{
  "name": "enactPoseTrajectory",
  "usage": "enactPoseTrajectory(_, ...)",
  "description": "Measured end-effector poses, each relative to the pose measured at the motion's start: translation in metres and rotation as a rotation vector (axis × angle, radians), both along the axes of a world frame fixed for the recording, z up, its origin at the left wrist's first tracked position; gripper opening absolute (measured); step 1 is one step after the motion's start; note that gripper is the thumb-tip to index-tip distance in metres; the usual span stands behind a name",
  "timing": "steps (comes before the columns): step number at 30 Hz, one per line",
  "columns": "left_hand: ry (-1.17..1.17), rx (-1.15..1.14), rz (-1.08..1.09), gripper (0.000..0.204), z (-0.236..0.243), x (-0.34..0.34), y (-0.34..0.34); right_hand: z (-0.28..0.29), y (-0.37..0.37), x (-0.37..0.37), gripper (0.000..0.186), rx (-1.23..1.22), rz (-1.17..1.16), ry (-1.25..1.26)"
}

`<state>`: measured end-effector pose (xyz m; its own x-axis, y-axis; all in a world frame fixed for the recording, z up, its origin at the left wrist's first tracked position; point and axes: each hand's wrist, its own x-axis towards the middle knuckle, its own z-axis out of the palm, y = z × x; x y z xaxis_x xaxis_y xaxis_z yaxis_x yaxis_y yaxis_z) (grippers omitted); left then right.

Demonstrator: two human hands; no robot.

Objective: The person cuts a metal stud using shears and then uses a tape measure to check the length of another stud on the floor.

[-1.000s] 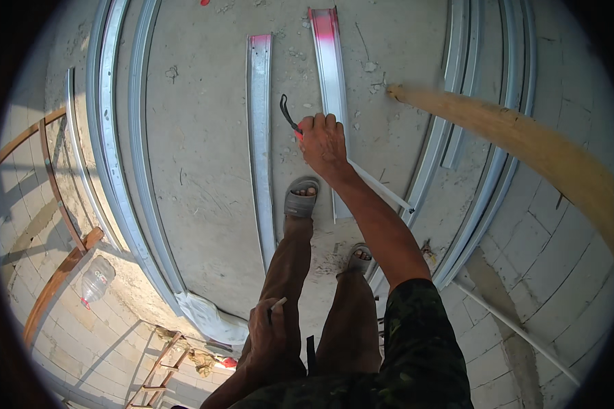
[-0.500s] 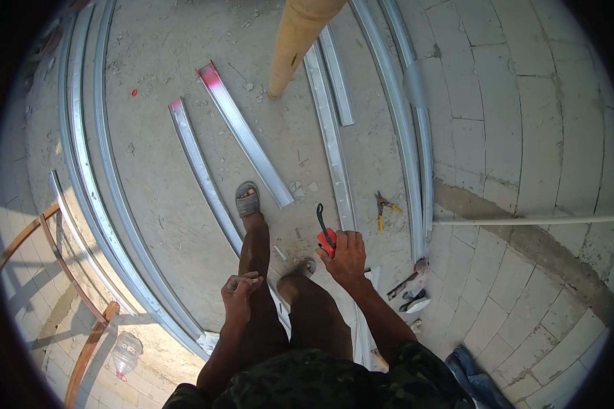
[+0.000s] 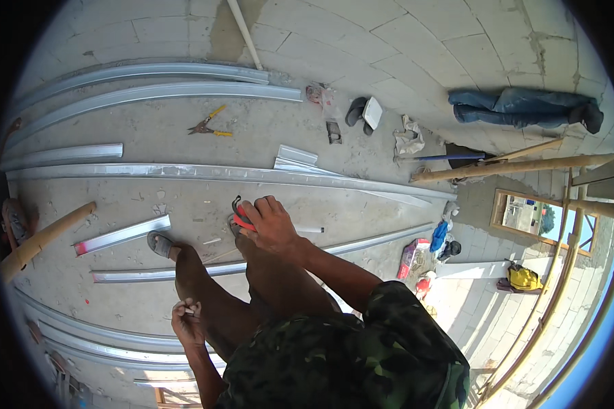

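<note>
The pink bag (image 3: 411, 259) on the floor has print on it, too small to read. The right hand (image 3: 273, 225) is closed around a red tape (image 3: 241, 218), and a black strap (image 3: 236, 203) loops out of its end. The tape is up in front of the body, above the floor, by the right foot. A short white strip (image 3: 312, 230) with a dark end shows just past the wrist, and one cannot tell if it joins the tape. The left hand (image 3: 188, 322) is beside the left leg with its fingers bent in. Something pale shows at the fingertips, but one cannot tell if the hand holds it. The short rail (image 3: 123, 234) with a pink end lies near the left sandal (image 3: 160, 244). Half a second ago the right hand had the red tape too, but the view has turned a lot since then. The block wall (image 3: 361, 31) was on the right and is now at the top. The yellow-handled cutters (image 3: 210, 124) are now at the upper left, and a window (image 3: 525, 215) and a yellow bag (image 3: 524, 277) have come into sight.
</note>
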<state>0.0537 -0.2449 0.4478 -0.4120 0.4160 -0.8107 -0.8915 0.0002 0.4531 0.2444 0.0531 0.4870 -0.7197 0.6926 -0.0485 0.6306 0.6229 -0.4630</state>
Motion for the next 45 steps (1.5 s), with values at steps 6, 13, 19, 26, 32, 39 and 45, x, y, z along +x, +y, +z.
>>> enactPoseTrajectory(6, 0.022, 0.119, -0.439, 0.017, 0.029, 0.028, 0.1, 0.031, -0.002, 0.087, 0.063, 0.024, -0.364, 0.113)
enactPoseTrajectory(13, -0.233, 0.08, -0.905, 0.04, 0.052, 0.09, 0.2, 0.053, -0.017, 0.121, 0.063, 0.169, -0.722, 0.204)
enactPoseTrajectory(19, -0.799, 0.154, -1.171, 0.063, 0.111, 0.164, 0.245, 0.08, -0.048, 0.107, 0.066, 0.316, -0.957, 0.267)
enactPoseTrajectory(26, -0.405, 0.363, -1.304, 0.053, 0.096, 0.19, 0.247, 0.114, -0.087, 0.087, 0.064, 0.387, -1.037, 0.35)
enactPoseTrajectory(32, -0.24, 0.506, -1.328, 0.045, 0.089, 0.196, 0.249, 0.13, -0.108, 0.106, 0.065, 0.278, -1.0, 0.363)
enactPoseTrajectory(39, -0.366, 0.058, -1.645, 0.029, 0.112, 0.201, 0.288, 0.161, -0.14, 0.198, 0.069, -0.392, -1.045, 0.548)
enactPoseTrajectory(45, -0.289, 0.09, -1.895, 0.03, 0.141, 0.252, 0.264, 0.147, -0.11, 0.265, 0.048, -0.985, -1.126, 0.907)
